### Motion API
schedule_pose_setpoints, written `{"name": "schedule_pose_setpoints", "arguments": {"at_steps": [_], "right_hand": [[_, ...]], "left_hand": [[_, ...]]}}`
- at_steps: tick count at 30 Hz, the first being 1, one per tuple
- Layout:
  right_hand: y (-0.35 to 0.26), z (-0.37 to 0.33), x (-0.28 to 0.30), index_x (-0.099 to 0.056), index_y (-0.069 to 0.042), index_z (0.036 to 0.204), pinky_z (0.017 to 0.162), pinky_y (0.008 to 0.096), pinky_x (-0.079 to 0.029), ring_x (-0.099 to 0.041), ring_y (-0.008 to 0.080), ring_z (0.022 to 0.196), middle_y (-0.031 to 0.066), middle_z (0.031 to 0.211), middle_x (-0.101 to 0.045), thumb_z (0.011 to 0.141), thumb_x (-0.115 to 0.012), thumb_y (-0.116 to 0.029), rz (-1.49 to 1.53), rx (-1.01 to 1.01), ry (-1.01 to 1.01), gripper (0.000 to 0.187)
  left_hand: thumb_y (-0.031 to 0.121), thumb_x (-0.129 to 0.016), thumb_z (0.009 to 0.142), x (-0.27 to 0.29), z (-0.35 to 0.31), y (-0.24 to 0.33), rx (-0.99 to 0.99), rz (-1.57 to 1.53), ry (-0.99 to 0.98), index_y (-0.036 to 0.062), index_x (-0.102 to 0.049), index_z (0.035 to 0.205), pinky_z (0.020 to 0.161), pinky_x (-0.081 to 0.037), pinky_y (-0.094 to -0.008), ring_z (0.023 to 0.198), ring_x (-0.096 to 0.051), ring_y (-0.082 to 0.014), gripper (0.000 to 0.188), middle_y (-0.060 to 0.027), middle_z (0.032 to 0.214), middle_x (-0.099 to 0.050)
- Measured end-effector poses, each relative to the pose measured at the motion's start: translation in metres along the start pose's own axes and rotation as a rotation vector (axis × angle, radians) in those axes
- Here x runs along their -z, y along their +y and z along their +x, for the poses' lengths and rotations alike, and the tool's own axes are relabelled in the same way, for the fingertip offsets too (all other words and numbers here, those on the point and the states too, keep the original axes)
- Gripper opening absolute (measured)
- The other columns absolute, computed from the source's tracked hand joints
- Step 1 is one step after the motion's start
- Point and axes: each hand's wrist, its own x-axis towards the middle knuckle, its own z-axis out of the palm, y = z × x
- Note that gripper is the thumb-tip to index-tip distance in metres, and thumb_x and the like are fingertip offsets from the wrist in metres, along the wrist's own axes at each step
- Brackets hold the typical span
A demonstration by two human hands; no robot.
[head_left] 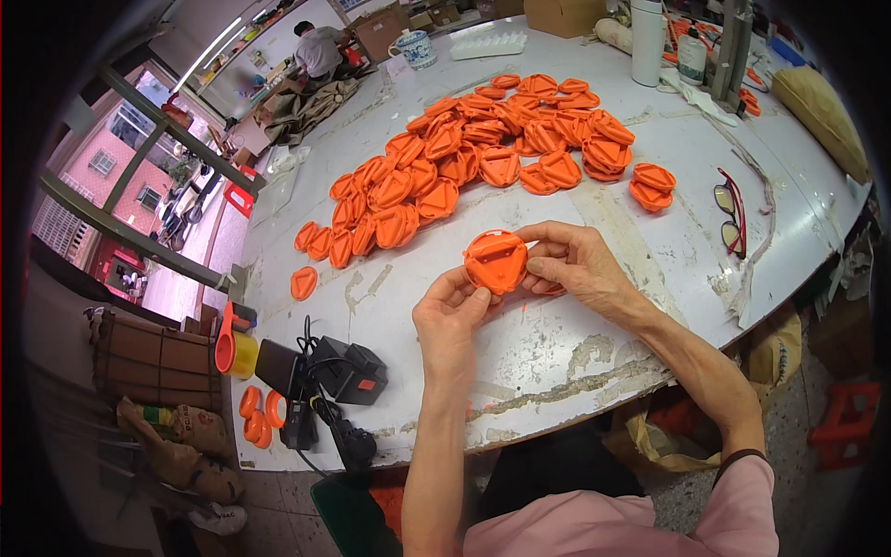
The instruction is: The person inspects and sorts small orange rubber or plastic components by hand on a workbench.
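Between both hands, above the near part of the table, is an orange plastic disc (497, 264) with a raised triangular shape on its face. My left hand (449, 319) pinches its lower left edge between thumb and fingers. On the upper right edge, my right hand (583, 269) grips it with thumb and forefinger. Just under the right hand a sliver of another orange piece (555, 290) shows, mostly hidden. Beyond my hands lies a large heap of similar orange discs (445, 139). One single disc (303, 283) rests apart at the heap's left end, and a small stack (652, 187) at its right.
Black power adapters with cables (348, 369) and orange rings (263, 415) lie at the near left, beside a yellow and orange tape roll (238, 351). Red-framed glasses (731, 213) lie at right. Farther back stand a white bottle (647, 42) and a patterned mug (415, 49). A person (318, 51) sits far off.
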Motion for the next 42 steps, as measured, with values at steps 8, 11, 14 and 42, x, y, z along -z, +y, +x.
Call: {"name": "schedule_pose_setpoints", "arguments": {"at_steps": [8,11,14,42], "right_hand": [[-0.0008,-0.0004,0.0009,-0.054,0.001,0.118,0.063,0.0194,-0.05,-0.059,0.0066,0.07,0.0034,0.082,-0.064,0.088,-0.051,-0.003,0.014,0.021,0.0,0.031],[0.0002,0.0001,0.0016,-0.052,0.002,0.12,0.062,0.019,-0.05,-0.059,0.0065,0.07,0.0021,0.081,-0.062,0.088,-0.052,-0.001,0.002,0.02,-0.007,0.033],[-0.0009,-0.0007,0.0026,-0.051,0.003,0.12,0.062,0.019,-0.049,-0.059,0.0069,0.07,0.0022,0.08,-0.061,0.088,-0.052,-0.001,0.003,0.035,-0.018,0.033],[0.002,-0.0016,0.0001,-0.051,0.001,0.122,0.06,0.02,-0.048,-0.057,0.0059,0.067,0.0012,0.078,-0.061,0.084,-0.058,-0.003,-0.064,0.077,-0.049,0.038]], "left_hand": [[-0.002,-0.059,0.083,0.0013,0.0019,-0.001,0.011,0.005,-0.004,-0.0072,-0.055,0.11,0.078,-0.054,-0.0322,0.083,-0.063,-0.0169,0.027,-0.0118,0.096,-0.063],[0.0,-0.059,0.084,0.0004,0.0013,0.0004,0.03,-0.021,0.005,-0.0067,-0.055,0.11,0.077,-0.054,-0.033,0.08,-0.063,-0.0162,0.027,-0.0111,0.094,-0.063],[0.002,-0.058,0.086,0.0002,0.0015,0.0009,0.042,-0.037,0.002,-0.0065,-0.054,0.11,0.076,-0.055,-0.0337,0.078,-0.062,-0.0161,0.026,-0.0109,0.094,-0.063],[0.01,-0.053,0.091,0.0031,0.0038,-0.0036,-0.023,0.011,0.041,-0.0058,-0.053,0.116,0.075,-0.054,-0.0319,0.081,-0.063,-0.0162,0.03,-0.0113,0.099,-0.063]]}}
